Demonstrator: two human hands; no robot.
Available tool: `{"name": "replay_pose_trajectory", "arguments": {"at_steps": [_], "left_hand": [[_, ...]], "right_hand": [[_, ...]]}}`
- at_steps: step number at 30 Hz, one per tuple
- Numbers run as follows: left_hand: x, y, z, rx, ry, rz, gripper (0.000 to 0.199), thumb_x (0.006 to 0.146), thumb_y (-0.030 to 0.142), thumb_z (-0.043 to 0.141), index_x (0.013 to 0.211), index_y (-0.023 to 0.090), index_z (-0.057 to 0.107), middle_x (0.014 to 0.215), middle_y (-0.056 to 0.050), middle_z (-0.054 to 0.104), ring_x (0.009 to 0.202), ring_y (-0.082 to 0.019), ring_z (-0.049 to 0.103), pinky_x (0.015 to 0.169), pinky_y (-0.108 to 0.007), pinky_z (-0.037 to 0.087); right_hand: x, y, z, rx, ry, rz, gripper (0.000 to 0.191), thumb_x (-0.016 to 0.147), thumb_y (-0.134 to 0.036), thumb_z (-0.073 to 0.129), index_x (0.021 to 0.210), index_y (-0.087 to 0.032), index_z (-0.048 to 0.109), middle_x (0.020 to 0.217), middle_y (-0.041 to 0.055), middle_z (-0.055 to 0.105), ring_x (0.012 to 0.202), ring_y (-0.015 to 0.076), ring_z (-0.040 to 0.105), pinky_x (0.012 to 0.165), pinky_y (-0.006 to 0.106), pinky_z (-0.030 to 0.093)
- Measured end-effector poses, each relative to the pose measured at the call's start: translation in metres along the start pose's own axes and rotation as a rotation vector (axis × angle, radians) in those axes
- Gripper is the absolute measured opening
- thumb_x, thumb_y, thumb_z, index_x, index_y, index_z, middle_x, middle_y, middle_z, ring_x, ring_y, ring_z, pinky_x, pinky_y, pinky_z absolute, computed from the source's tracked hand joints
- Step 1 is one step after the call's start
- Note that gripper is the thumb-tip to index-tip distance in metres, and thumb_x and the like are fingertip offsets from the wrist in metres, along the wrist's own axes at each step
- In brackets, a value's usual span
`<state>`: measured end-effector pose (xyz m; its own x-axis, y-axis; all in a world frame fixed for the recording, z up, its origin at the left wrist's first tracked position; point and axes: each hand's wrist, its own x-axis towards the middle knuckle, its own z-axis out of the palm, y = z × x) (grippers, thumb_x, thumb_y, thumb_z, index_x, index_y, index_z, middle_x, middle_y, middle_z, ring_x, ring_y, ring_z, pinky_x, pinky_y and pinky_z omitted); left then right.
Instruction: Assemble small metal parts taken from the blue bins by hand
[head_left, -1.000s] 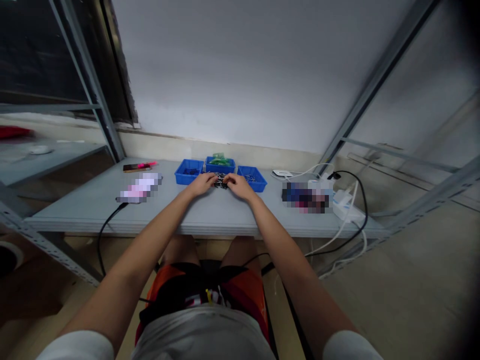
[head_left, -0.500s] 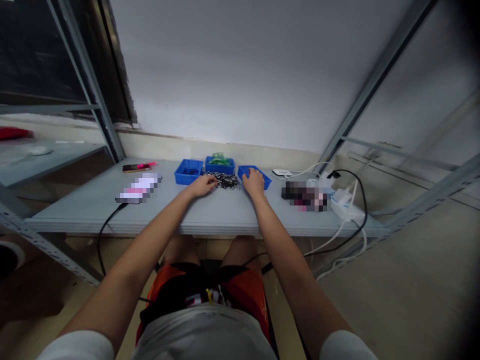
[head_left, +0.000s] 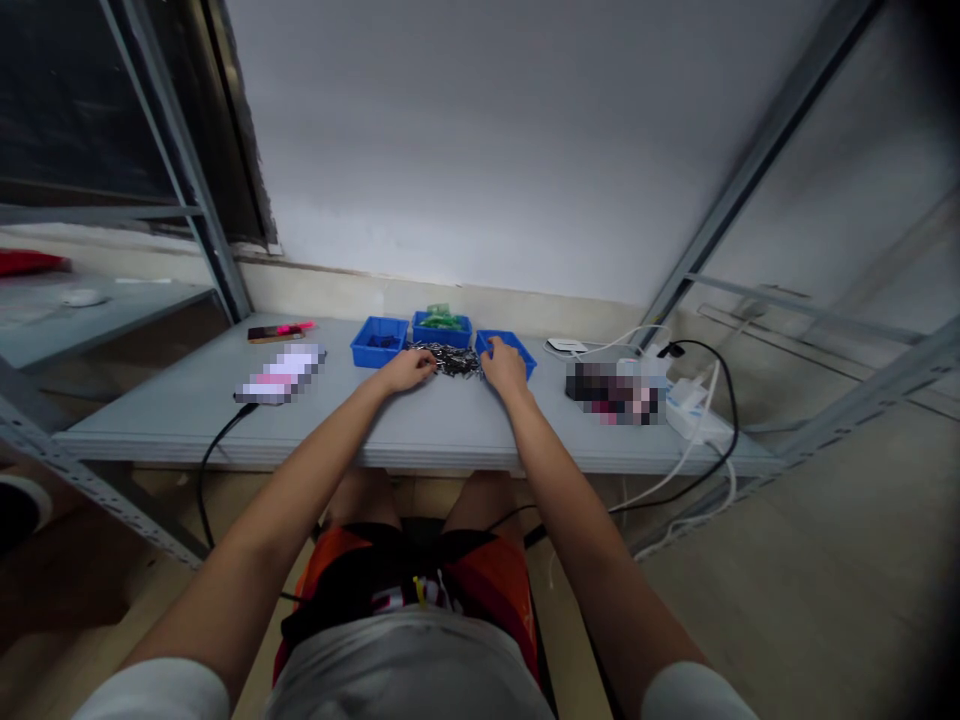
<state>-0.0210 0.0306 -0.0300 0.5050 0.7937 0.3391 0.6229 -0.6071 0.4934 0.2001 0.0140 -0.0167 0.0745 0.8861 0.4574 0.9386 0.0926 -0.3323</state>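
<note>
A loose pile of small dark and silvery metal pieces [head_left: 456, 361] lies on the grey tabletop [head_left: 442, 425] between my hands. My left hand [head_left: 409, 370] rests at the pile's left edge, its fingers curled together; whatever they may pinch is too small to make out. To the right of the pile, my right hand [head_left: 505, 366] reaches over the near left side of a blue tray [head_left: 528, 362], fingers apart, and covers much of its inside. Another blue tray [head_left: 369, 356], with dark contents, stands left of the pile. A third blue tray [head_left: 442, 337] behind it holds green plastic bags [head_left: 441, 318].
On the left lie a blurred-out phone [head_left: 281, 375] with a black cable and a dark item with a pink pen [head_left: 295, 328]. Blurred dark things [head_left: 611, 390], a white power strip [head_left: 697, 415] and cables occupy the right. Metal shelf posts [head_left: 214, 250] flank the table; a wall closes the back.
My right hand has shifted slightly left towards the pile. The right blue tray has turned a little, its right edge coming inwards. My left hand stays about where it was.
</note>
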Motion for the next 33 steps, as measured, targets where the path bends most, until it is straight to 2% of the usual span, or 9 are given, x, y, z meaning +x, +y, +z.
{"name": "replay_pose_trajectory", "arguments": {"at_steps": [4,7,10,12,15,19,24,33], "left_hand": [[0.001,-0.001,0.001,0.007,0.001,0.003,0.03,0.078,0.028,0.047,0.093,0.011,0.066,0.075,-0.006,0.066,0.065,-0.017,0.055,0.06,-0.026,0.041],[0.001,-0.003,0.001,0.011,0.004,0.008,0.029,0.078,0.028,0.047,0.093,0.012,0.066,0.074,-0.006,0.065,0.065,-0.017,0.055,0.06,-0.026,0.041],[0.001,-0.004,0.002,0.014,0.005,0.011,0.029,0.077,0.028,0.047,0.092,0.012,0.066,0.074,-0.006,0.065,0.065,-0.017,0.054,0.061,-0.026,0.041],[0.001,-0.003,0.001,0.014,0.007,0.013,0.029,0.077,0.028,0.047,0.091,0.012,0.066,0.075,-0.006,0.066,0.065,-0.017,0.054,0.061,-0.026,0.042],[0.0,0.0,-0.001,0.014,0.002,0.009,0.029,0.077,0.026,0.047,0.092,0.012,0.066,0.076,-0.006,0.066,0.065,-0.017,0.054,0.061,-0.026,0.042],[-0.001,0.002,-0.002,0.028,-0.006,0.008,0.03,0.077,0.026,0.046,0.093,0.012,0.067,0.076,-0.006,0.066,0.066,-0.017,0.055,0.061,-0.026,0.042],[0.0,-0.002,0.0,0.033,-0.007,-0.003,0.03,0.077,0.027,0.046,0.092,0.012,0.066,0.077,-0.006,0.067,0.066,-0.016,0.054,0.062,-0.026,0.041],[0.002,-0.005,0.002,0.05,-0.011,0.002,0.031,0.078,0.032,0.045,0.09,0.013,0.067,0.073,-0.005,0.065,0.065,-0.016,0.054,0.061,-0.025,0.04]], "right_hand": [[0.002,-0.003,-0.001,0.075,0.087,-0.034,0.03,0.086,-0.019,0.043,0.111,-0.015,0.058,0.108,0.0145,0.061,0.103,0.0255,0.054,0.091,0.036,0.04],[0.003,-0.009,0.001,0.185,0.139,-0.186,0.028,0.087,-0.018,0.04,0.105,-0.015,0.061,0.108,0.0128,0.061,0.103,0.022,0.052,0.094,0.033,0.038],[0.0,-0.017,0.006,0.293,0.033,-0.368,0.025,0.085,-0.016,0.042,0.099,-0.016,0.063,0.099,0.0086,0.063,0.094,0.0183,0.055,0.089,0.029,0.04],[-0.003,-0.021,0.011,0.326,-0.072,-0.433,0.022,0.083,-0.016,0.045,0.094,-0.017,0.064,0.092,0.0062,0.065,0.085,0.0165,0.056,0.083,0.027,0.042],[-0.005,-0.022,0.015,0.371,-0.198,-0.439,0.021,0.082,-0.016,0.047,0.091,-0.017,0.066,0.086,0.0041,0.067,0.075,0.0141,0.057,0.075,0.025,0.042],[-0.007,-0.02,0.015,0.399,-0.268,-0.421,0.021,0.082,-0.016,0.047,0.09,-0.017,0.067,0.087,0.0036,0.068,0.076,0.0135,0.059,0.074,0.024,0.042],[-0.007,-0.017,0.018,0.328,-0.367,-0.435,0.02,0.08,-0.014,0.051,0.092,-0.016,0.067,0.081,0.0036,0.068,0.074,0.0138,0.059,0.071,0.024,0.042],[-0.005,-0.016,0.023,0.235,-0.357,-0.439,0.024,0.076,-0.008,0.052,0.095,-0.015,0.066,0.08,0.0036,0.066,0.073,0.0133,0.057,0.07,0.023,0.041]]}}
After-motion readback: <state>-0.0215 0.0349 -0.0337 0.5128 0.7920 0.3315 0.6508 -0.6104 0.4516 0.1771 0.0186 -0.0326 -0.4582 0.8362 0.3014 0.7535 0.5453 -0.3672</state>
